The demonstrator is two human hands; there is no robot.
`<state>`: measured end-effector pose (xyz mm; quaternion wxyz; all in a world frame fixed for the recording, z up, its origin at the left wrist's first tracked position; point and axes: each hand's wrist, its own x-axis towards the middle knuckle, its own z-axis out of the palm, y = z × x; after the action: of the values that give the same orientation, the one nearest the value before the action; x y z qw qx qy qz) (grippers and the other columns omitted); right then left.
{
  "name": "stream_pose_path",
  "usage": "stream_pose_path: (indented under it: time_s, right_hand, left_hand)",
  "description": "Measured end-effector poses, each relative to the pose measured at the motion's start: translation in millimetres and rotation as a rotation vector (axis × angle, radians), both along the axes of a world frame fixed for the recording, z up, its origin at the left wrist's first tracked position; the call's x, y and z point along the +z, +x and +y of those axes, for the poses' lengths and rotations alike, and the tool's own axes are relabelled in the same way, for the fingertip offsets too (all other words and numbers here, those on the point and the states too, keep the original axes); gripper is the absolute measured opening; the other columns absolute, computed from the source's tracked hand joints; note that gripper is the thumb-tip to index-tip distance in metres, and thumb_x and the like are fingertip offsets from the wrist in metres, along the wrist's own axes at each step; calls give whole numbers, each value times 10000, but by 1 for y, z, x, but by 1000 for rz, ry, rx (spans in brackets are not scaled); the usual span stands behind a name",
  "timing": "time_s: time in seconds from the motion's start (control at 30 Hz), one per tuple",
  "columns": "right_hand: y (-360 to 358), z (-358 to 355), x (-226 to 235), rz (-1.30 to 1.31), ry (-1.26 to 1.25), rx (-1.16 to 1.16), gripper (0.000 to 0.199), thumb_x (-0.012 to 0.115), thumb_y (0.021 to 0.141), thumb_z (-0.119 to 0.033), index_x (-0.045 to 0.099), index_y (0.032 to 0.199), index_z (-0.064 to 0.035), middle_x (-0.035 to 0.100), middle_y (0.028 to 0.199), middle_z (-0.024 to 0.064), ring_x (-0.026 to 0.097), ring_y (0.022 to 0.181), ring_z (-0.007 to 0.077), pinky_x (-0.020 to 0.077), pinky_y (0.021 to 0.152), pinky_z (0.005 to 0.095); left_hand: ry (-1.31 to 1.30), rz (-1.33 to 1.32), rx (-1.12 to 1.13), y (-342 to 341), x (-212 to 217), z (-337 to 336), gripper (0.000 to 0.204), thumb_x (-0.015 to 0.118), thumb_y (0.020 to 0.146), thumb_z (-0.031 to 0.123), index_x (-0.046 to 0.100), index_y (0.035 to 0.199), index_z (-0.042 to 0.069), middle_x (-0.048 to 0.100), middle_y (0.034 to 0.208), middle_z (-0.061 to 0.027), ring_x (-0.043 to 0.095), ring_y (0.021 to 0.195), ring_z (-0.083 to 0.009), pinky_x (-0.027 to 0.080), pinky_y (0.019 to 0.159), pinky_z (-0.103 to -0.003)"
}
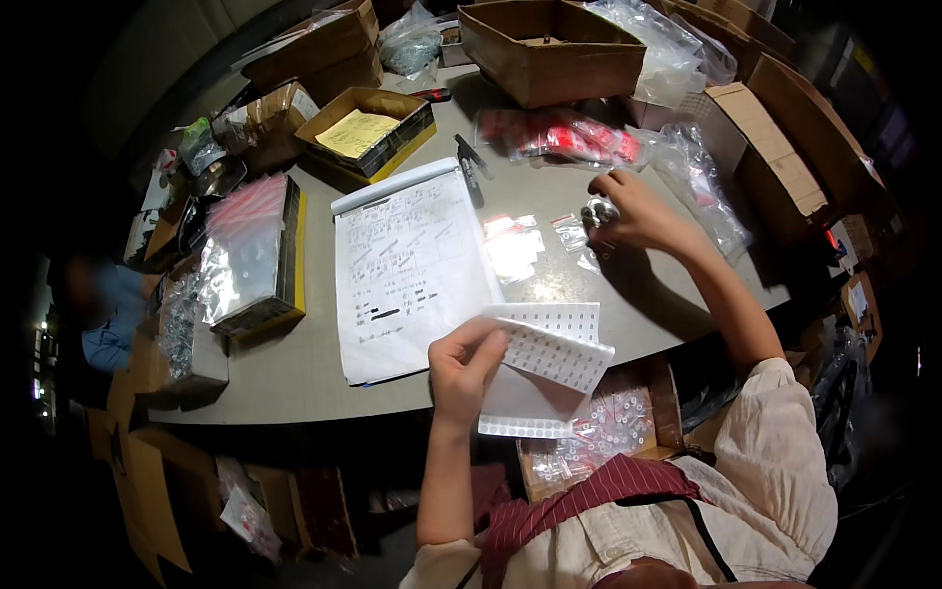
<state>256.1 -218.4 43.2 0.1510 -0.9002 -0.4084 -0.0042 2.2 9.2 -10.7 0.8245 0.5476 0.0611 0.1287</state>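
My left hand (465,368) pinches folded sheets of small round stickers (559,358), held over the table's near edge. The sheets droop toward an open box (669,412) of small bagged parts on my lap side. Over the table's right half, my right hand (633,214) has its fingers curled round some shiny silvery parts (599,210), too small to name. Just left of it lie a small clear bag (568,233) and a bright patch of small glossy packets (514,247). A notepad (407,285) with handwritten pages rests left of them.
Black markers (469,172) lie by the notepad. Red and clear plastic bags (564,137) spread behind my right hand. Boxes crowd round: one with a yellow note (361,134), one topped with clear bags (250,260), a large cardboard box (559,74) at the back. A blue sleeve (110,334) shows far left.
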Motion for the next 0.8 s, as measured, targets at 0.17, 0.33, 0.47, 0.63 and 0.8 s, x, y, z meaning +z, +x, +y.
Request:
stream_pose_path:
  time_s: [0.17,0.33,0.47,0.63,0.8]
  right_hand:
    - [31,-12,-45,224,202,324,644,640,999,-439,503,1485,-37,434,1557,243,394,1447,428,324,1195,480]
    - [-38,-31,-39,221,49,497,695,554,1031,-490,409,1566,-69,294,1661,214,202,1559,414,110,1272,529]
    - [-102,-51,-28,414,126,691,614,591,1024,-438,522,1469,-21,380,1611,228,299,1521,413,158,1261,531]
    - [-134,-60,-17,808,465,675,257,649,1008,-193,746,1119,18,629,1370,220,591,1303,362,460,1095,454]
    - [-83,-12,-3,321,369,532,458,583,1049,-332,606,1383,-20,535,1490,223,524,1370,389,427,1125,471]
  left_hand:
    - [-263,-112,57,2,-13,9,188,654,906,37,722,1008,-106,630,787,12,445,663,-37,308,612,-209]
    - [-478,-211,141,-2,-12,18,314,561,934,83,675,1162,-100,725,1103,-133,674,1005,-214,507,954,-307]
    - [-474,-201,151,0,-22,20,314,561,934,75,669,1166,-108,723,1114,-139,669,1019,-218,504,955,-308]
    - [-478,-199,144,1,-21,18,299,557,946,100,669,1160,-76,718,1112,-137,668,1030,-237,506,974,-342]
    - [-532,-262,84,0,-27,26,303,538,988,163,688,1175,-22,719,1163,-118,658,1116,-267,489,1035,-412]
